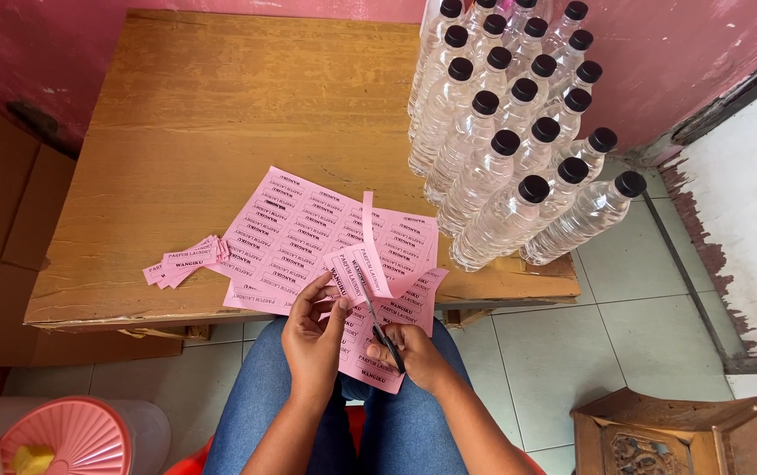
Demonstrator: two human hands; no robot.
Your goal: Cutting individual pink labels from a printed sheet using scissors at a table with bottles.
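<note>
**Pink label sheet under the scissors**

Nearest to us, our knees in blue jeans [255, 396] fill the bottom of the view, and just above them our two hands meet. Our left hand [312, 339] pinches the edge of a pink printed label sheet [369, 347] between thumb and fingers, holding it up over our lap. Our right hand [418, 356] is closed round a pair of scissors [376, 321], whose blades sit in the sheet; a narrow cut strip [368, 233] curls upward from it. The held sheet overlaps the front edge of the wooden table [185, 132], where more pink sheets [290, 229] lie spread flat. To their left rests a small pile of cut labels [186, 259]. At the table's right, clear plastic bottles [510, 132] with black caps lie stacked in rows. A pink basket [75, 435] sits at lower left.
</note>
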